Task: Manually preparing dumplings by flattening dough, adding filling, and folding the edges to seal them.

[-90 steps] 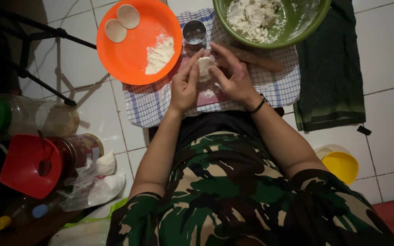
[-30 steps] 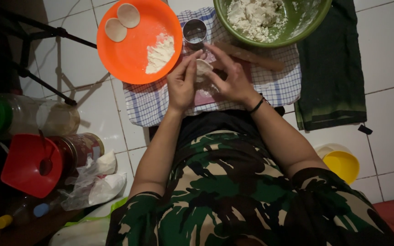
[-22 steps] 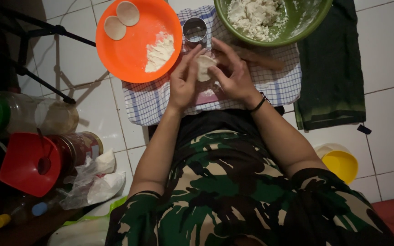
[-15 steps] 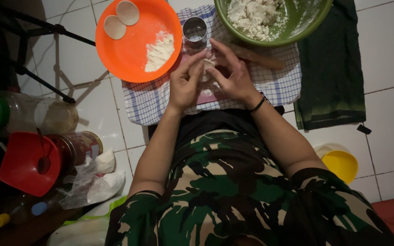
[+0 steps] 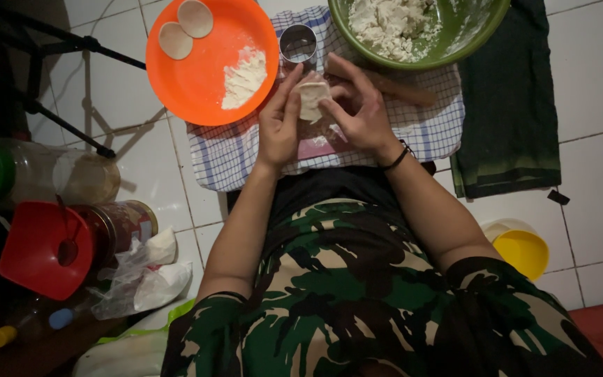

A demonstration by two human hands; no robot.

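Beside orange plate [image 5: 197, 77], metal cutter [image 5: 298, 43], green bowl [image 5: 455, 42]

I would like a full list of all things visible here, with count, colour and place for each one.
dough piece: one, white, held between both hands
plate: one, orange, top left
dough discs: two, pale, on plate
flour pile: one, white, on plate
ring cutter: one, metal, on cloth
bowl: one, green, top
checked cloth: one, white-blue, under hands
dark towel: one, right
small bowl: one, yellow, right
funnel: one, red, left
left hand
right hand
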